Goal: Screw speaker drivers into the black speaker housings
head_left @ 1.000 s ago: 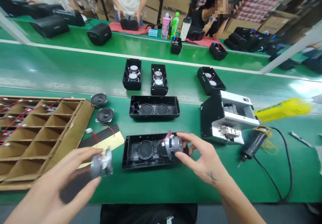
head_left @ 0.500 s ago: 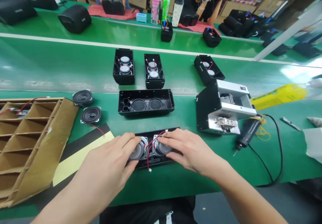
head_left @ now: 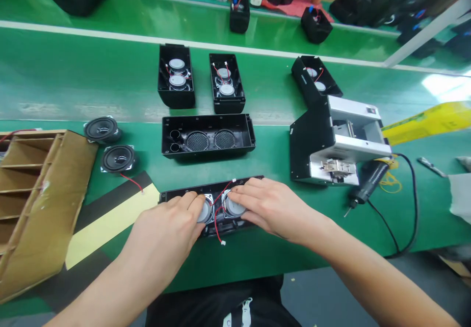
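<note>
A black speaker housing (head_left: 180, 188) lies open side up at the table's front. My left hand (head_left: 171, 226) has its fingers closed round the left speaker driver (head_left: 206, 212) in it, hiding part of that driver. My right hand (head_left: 275, 207) grips the right speaker driver (head_left: 232, 206) by its edge. Both drivers are magnet side up, and red wires (head_left: 216, 224) with white plugs run between them. Behind them lies another black housing (head_left: 209, 153) with two round grilles and no drivers.
Two loose drivers (head_left: 118, 159) sit left, beside a divided cardboard box (head_left: 61, 185) and yellow paper (head_left: 110, 226). At right stand a screw feeder machine (head_left: 316, 145) and an electric screwdriver (head_left: 368, 182) with a cable. Several housings with drivers (head_left: 176, 96) lie farther back.
The view has tilted down. Both drivers appear flatter in the housing, with my hands still on them. The fingers of my left hand have come more over the top of its driver.
</note>
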Tool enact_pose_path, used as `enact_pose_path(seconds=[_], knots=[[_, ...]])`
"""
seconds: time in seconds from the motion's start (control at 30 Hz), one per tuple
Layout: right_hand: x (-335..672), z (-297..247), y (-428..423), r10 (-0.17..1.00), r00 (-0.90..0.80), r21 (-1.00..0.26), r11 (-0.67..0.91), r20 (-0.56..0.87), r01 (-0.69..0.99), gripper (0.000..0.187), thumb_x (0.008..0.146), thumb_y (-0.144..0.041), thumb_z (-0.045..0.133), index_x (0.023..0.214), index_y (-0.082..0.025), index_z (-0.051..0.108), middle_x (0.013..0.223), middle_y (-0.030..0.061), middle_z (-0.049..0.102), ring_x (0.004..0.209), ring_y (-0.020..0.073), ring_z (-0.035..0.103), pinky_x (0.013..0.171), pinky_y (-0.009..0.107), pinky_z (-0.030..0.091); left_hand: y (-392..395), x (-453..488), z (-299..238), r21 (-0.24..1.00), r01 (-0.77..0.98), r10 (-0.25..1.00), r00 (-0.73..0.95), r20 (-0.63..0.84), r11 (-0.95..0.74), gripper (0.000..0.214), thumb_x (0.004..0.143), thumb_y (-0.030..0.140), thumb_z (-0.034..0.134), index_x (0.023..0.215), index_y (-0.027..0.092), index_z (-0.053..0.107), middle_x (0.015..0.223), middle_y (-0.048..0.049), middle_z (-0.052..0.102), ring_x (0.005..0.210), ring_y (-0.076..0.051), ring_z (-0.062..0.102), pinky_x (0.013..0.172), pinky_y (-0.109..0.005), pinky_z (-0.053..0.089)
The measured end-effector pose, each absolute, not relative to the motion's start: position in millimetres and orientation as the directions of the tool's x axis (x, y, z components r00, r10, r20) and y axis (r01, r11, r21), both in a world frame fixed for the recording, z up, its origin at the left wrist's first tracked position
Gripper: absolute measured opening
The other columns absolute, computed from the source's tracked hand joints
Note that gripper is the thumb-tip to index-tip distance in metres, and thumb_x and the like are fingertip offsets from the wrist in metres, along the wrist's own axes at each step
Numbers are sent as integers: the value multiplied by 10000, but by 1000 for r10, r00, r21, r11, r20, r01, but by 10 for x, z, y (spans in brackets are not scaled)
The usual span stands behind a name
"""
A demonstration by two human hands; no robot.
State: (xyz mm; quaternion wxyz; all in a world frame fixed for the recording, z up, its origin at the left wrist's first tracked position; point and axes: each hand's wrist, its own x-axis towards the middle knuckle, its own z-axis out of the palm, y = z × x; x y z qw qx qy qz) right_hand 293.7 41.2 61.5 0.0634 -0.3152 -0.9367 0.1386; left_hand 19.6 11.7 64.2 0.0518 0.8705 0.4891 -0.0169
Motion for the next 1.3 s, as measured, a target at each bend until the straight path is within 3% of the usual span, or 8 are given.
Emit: enact_pose_path(seconds=[0.2, 0.4, 0.57, 0.8, 1.3], knots=[[2945, 581, 376, 617, -779, -301, 768, 111, 565, 339, 1049, -270, 691, 1352, -118, 691, 1355, 97, 744, 1087, 281, 676, 863, 429, 589, 75, 164, 667, 45, 833, 834, 550, 36, -551, 284, 905, 246, 756, 1182, 185, 735, 1124, -59, 816, 832, -273, 786, 592, -391, 570], [2942, 548, 352, 625, -776, -300, 758, 82, 579, 348, 1067, -275, 660, 1385, -132, 670, 1393, 90, 721, 1123, 290, 671, 906, 463, 598, 58, 152, 593, 52, 821, 820, 561, 115, -569, 264, 949, 265, 725, 1192, 163, 729, 1142, -72, 817, 850, -265, 787, 603, -388, 570], [2957, 552, 339, 629, -774, -305, 753, 72, 583, 335, 1069, -270, 655, 1372, -131, 677, 1393, 104, 719, 1125, 290, 671, 917, 470, 599, 61, 149, 563, 63, 824, 823, 554, 124, -563, 250, 983, 295, 702, 1197, 169, 733, 1148, -59, 815, 836, -252, 779, 578, -385, 551], [2948, 577, 356, 620, -783, -294, 759, 52, 581, 347, 1062, -281, 665, 1374, -131, 679, 1388, 118, 720, 1134, 303, 672, 906, 468, 609, 72, 124, 549, 62, 795, 790, 585, 182, -603, 331, 1098, 293, 475, 1191, 135, 750, 1140, -91, 822, 879, -260, 789, 644, -397, 590], [2921, 583, 396, 620, -783, -314, 753, 43, 579, 343, 1067, -275, 648, 1380, -137, 680, 1395, 112, 716, 1142, 302, 660, 934, 481, 626, 73, 100, 519, 83, 786, 786, 594, 174, -612, 335, 1094, 316, 502, 1217, 129, 750, 1163, -103, 820, 901, -280, 788, 662, -411, 586]])
